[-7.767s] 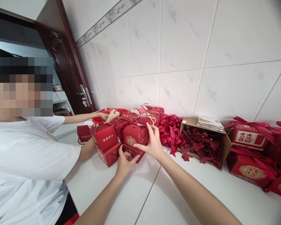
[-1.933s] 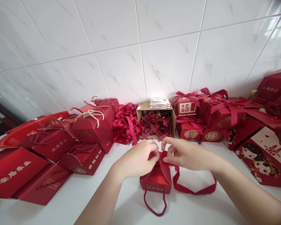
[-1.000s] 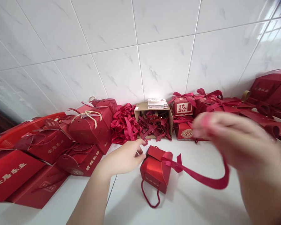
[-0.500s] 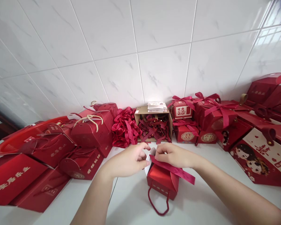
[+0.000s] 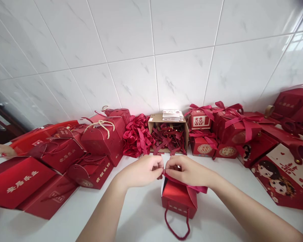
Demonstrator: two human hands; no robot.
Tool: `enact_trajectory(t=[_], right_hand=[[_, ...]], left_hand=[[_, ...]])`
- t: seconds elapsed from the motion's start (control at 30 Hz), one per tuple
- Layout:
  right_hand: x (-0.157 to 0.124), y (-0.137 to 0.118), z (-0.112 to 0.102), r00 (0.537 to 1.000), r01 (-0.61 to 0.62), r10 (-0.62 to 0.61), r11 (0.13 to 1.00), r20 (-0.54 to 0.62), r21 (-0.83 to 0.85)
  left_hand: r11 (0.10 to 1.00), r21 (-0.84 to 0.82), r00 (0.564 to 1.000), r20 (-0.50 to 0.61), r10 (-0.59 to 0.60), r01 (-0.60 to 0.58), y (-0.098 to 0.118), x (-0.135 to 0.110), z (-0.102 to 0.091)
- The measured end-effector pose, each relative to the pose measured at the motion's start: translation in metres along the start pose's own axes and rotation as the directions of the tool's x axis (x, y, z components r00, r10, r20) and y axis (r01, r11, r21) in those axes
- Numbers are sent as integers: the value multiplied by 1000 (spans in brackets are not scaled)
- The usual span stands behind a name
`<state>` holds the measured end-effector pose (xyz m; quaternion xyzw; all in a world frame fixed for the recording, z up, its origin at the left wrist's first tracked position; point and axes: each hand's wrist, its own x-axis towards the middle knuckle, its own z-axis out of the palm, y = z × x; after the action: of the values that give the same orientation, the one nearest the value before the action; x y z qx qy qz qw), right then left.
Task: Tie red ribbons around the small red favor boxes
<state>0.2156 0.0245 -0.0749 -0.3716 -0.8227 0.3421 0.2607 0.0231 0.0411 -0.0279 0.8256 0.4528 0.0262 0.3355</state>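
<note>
A small red gift box [image 5: 179,196] stands on the white table, gold characters on its near side. A twisted dark red cord handle [image 5: 177,235] hangs from that side. Pinched in my right hand [image 5: 184,168] is a dark red ribbon [image 5: 200,189], running across the top of the box with its loose part over the right side. My left hand [image 5: 143,170] is at the box's far left top corner, thumb and fingers closed close to my right fingertips. What lies between the left fingertips is hidden. Part of the box's top is behind my right hand.
Red gift boxes [image 5: 58,156] are stacked left, beside a red plastic tray [image 5: 27,143]. Behind are bunched ribbons [image 5: 137,136] and a cardboard box [image 5: 150,129] of dark red straps [image 5: 169,137]. Bow-tied boxes [image 5: 201,121] stand right. Another person's hand [image 5: 1,150] is far left.
My left hand has closed and moved right, nearly meeting my right hand. The ribbon's loose part shows shorter at the right. Another person's hand has come in at the left edge.
</note>
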Motion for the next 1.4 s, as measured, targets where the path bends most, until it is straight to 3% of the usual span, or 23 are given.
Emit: enact_trajectory(t=[0.13,0.2,0.27,0.33,0.4,0.47,0.53,0.63,0.73,0.83,0.97,1.07,1.23,1.4], right_hand=[[-9,-8,-16,972,-39,10,992,-233,-122],[-22,-15,-30,938,-101,47,985,-344,-143],[-40,-20,-41,929,-169,106,974,-354,-152],[-58,-22,-46,925,-234,161,955,-345,-180],[-73,-19,-43,910,-292,205,933,-360,-209],[-84,-12,-35,902,-336,248,918,-354,-213],[-89,-3,-22,910,-346,283,921,-304,-177],[-91,13,-1,928,-253,239,967,-285,-13],[-88,26,15,934,-105,162,977,-318,188],[-85,32,23,961,-36,124,943,-249,332],[-80,35,23,984,-49,129,854,-120,518],[-79,39,20,984,-92,167,775,-63,625],[-82,40,11,978,-156,210,730,-1,665],[-82,23,1,951,-234,302,831,-56,505]], left_hand=[[976,135,976,-161,-147,170,-21,-2,4],[946,169,937,-265,-228,278,-37,-8,7],[911,187,882,-381,-277,367,-50,-15,11],[911,191,850,-466,-244,366,-55,-19,16],[946,191,859,-492,-140,263,-52,-18,21],[998,42,886,-464,-25,50,-46,-13,27],[968,-199,904,-424,55,-152,-39,-6,35],[880,-402,931,-347,110,-254,-36,3,47],[851,-458,955,-258,148,-256,-37,3,55],[826,-506,965,-198,171,-249,-39,-7,58],[811,-551,981,-125,151,-195,-42,-29,55],[784,-616,997,-45,65,-79,-45,-44,49],[701,-712,999,26,-36,44,-47,-57,38],[736,-674,988,-68,-141,58,-47,-52,41]])
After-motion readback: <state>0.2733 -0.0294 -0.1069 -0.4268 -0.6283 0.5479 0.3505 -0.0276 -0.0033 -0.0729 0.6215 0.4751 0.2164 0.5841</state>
